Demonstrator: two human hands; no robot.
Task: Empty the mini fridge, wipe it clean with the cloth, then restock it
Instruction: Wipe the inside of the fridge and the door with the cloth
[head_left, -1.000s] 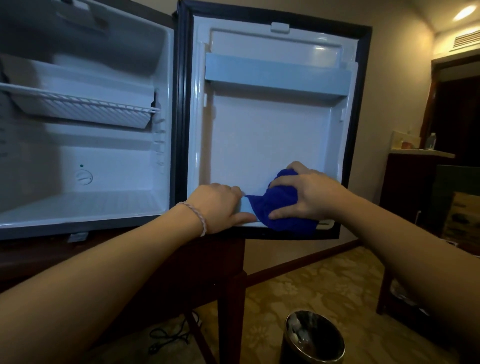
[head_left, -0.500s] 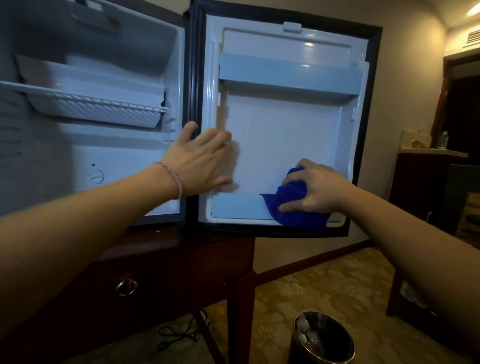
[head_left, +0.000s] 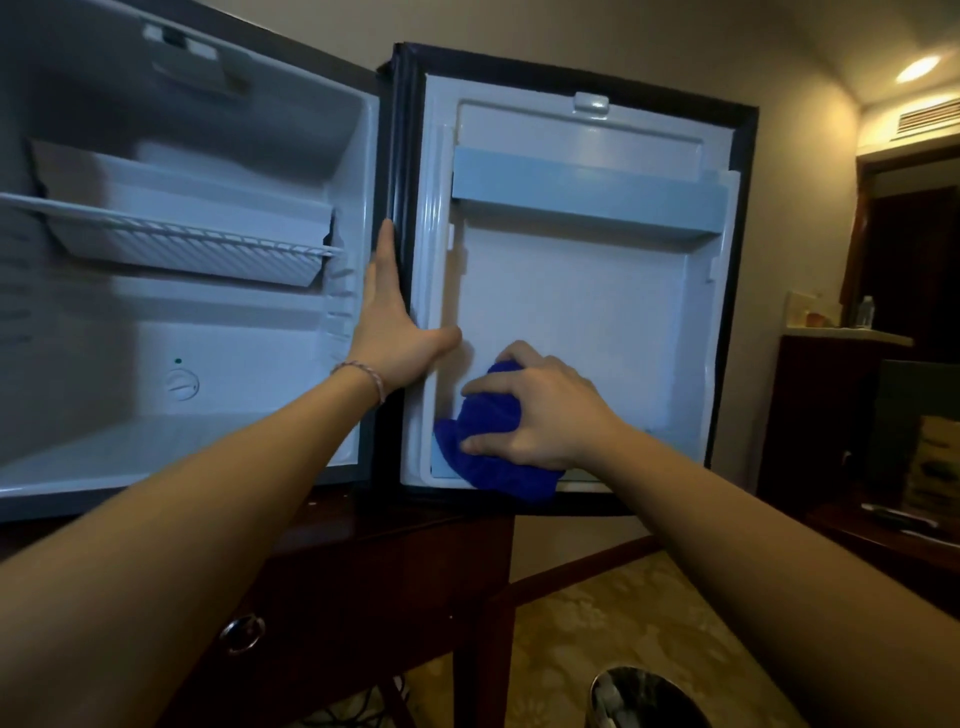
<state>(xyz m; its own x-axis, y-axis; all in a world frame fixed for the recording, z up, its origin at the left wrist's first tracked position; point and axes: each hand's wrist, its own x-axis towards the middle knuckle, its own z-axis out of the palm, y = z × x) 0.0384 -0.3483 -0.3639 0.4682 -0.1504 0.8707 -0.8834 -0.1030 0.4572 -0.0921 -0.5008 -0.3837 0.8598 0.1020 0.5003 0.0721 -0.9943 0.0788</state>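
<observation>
The mini fridge (head_left: 249, 332) stands open on a dark wooden cabinet, its white inside bare apart from a wire shelf (head_left: 171, 234). Its door (head_left: 582, 291) is swung wide to the right, inner lining facing me. My left hand (head_left: 389, 322) lies flat with straight fingers along the door's hinge-side edge, thumb on the lining. My right hand (head_left: 540, 410) grips a bunched blue cloth (head_left: 488, 441) and presses it against the lower left of the door lining, over the bottom door rack.
The dark wooden cabinet (head_left: 322, 597) under the fridge has a round drawer pull. A shiny metal bin (head_left: 644, 701) stands on the patterned carpet below the door. Dark furniture (head_left: 831, 415) with a bottle on top stands at the right.
My left hand rose from the door's bottom edge to the hinge-side edge and flattened there. My right hand slid the cloth leftward along the bottom of the door.
</observation>
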